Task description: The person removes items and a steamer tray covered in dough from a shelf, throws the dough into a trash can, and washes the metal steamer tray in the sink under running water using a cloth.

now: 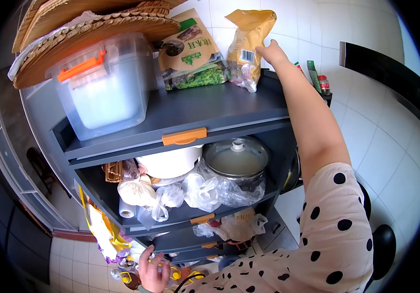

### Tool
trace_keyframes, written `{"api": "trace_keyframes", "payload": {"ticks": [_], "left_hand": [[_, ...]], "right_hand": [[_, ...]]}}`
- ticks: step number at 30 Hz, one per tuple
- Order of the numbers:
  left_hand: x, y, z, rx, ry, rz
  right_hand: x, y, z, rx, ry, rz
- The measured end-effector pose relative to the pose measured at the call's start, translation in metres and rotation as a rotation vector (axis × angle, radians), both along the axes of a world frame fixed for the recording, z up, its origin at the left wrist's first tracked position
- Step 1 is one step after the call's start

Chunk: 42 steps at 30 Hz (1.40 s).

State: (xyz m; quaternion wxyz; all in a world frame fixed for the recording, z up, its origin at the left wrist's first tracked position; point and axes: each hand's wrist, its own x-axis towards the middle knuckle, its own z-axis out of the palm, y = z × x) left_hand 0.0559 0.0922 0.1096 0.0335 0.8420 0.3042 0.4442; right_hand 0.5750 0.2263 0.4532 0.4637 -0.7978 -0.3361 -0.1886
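Observation:
My right hand point(272, 53) is stretched out to the top of a dark grey shelf unit point(195, 108). It pinches the right edge of a yellow plastic bag point(250, 41) with a barcode label; some of its fingers are hidden behind the bag. The bag stands upright, its lower part see-through with pale contents. Just left of it leans a brown and green food packet point(190, 53). Low in the view, my left hand point(154, 271) hangs in front of the lower shelves, fingers loosely bent and apart, holding nothing.
A clear plastic box point(107, 93) with an orange latch stands on the top left, woven trays point(97, 36) above it. The shelf below holds a glass-lidded pan point(236, 157), a white pot point(171, 161) and plastic bags point(200, 190). Small jars point(323, 84) stand behind my right arm.

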Motion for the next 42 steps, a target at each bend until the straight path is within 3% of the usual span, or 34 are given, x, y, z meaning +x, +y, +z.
{"api": "trace_keyframes", "payload": {"ticks": [6,9,12,16,19,22,25,31,33,34,35,37,39,42], "left_hand": [[0.000,0.002,-0.005,-0.038,-0.052,-0.035],[-0.001,0.005,-0.005,-0.046,-0.039,-0.020],[0.001,0.007,-0.007,-0.047,-0.042,-0.006],[0.005,0.008,-0.010,-0.036,-0.042,-0.015],[0.005,0.012,-0.009,-0.031,-0.034,-0.018],[0.003,0.016,-0.011,-0.031,-0.043,-0.030],[0.004,0.019,-0.007,0.014,-0.040,-0.002],[0.007,0.030,-0.020,-0.085,-0.058,0.002],[0.009,0.032,-0.019,-0.079,-0.051,-0.012],[0.009,0.035,-0.020,-0.081,-0.054,-0.027],[0.010,0.035,-0.020,-0.104,-0.065,-0.028],[0.013,0.038,-0.019,-0.103,-0.048,-0.028],[0.015,0.039,-0.018,-0.119,-0.061,-0.045],[0.016,0.040,-0.014,-0.156,-0.021,-0.028]], "right_hand": [[-0.010,-0.012,-0.011,0.054,-0.205,0.023],[-0.015,0.003,-0.022,-0.201,-0.285,0.125],[-0.002,0.034,-0.023,-0.203,-0.306,0.060],[-0.003,0.035,-0.016,-0.285,-0.190,0.080],[-0.033,0.014,-0.008,-0.205,-0.054,0.061],[-0.053,-0.030,0.008,-0.221,-0.299,0.132],[-0.015,-0.019,0.003,-0.116,-0.358,-0.008],[-0.022,-0.037,-0.013,-0.214,-0.613,0.036],[-0.011,-0.043,-0.023,-0.119,-0.788,0.130],[-0.085,-0.072,-0.041,0.074,-0.876,0.078],[-0.064,-0.067,-0.028,-0.215,-0.547,0.088],[-0.097,-0.088,-0.054,0.301,-0.972,0.247],[-0.120,-0.106,-0.068,0.398,-0.906,0.302],[-0.128,-0.126,-0.100,0.566,-0.991,0.583]]}}
